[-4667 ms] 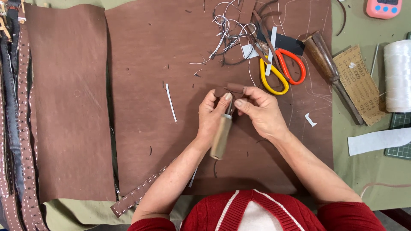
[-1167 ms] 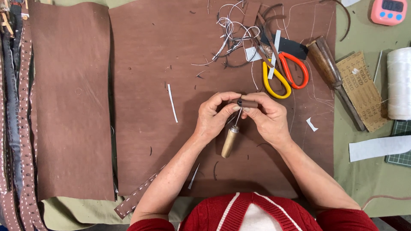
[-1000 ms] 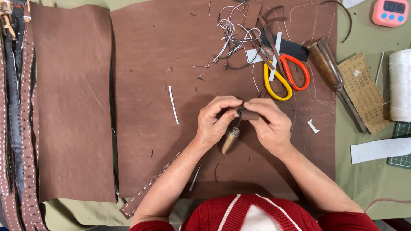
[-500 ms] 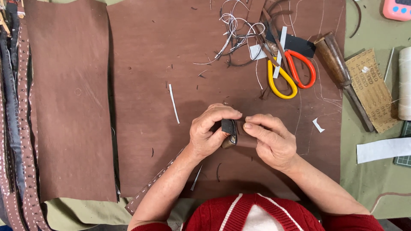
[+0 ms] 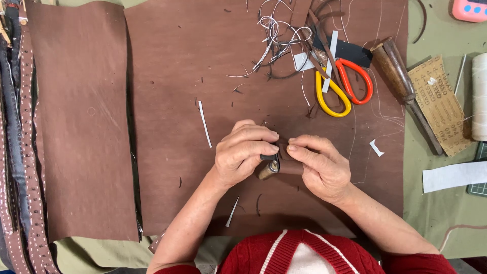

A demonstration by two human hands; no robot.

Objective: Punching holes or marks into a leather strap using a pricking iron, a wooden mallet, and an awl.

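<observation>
The left hand is curled tight around a wooden-handled awl, fingers folded over it so that only the butt of the handle and a dark collar show beneath the knuckles. The right hand pinches a small brown leather piece between thumb and forefinger, pressed right up against the awl; both grips are closed, fingertips nearly touching each other. The hands meet over the middle of the large brown leather sheet that covers the table, with wrists low and forearms coming in from the red sweater below.

Since the earlier views the awl has turned: its handle then hung well out below the left hand, and now it is almost buried in the fist. The hands have also closed in on each other.

Just left of the grip lies a thin white strip. Up and to the right sit scissors with one yellow and one red loop, among a tangle of thread scraps. Farther right lie a wooden-handled tool and a sandpaper piece. Well to the left is a second leather sheet, and beyond it, stitched straps at the table's edge.
</observation>
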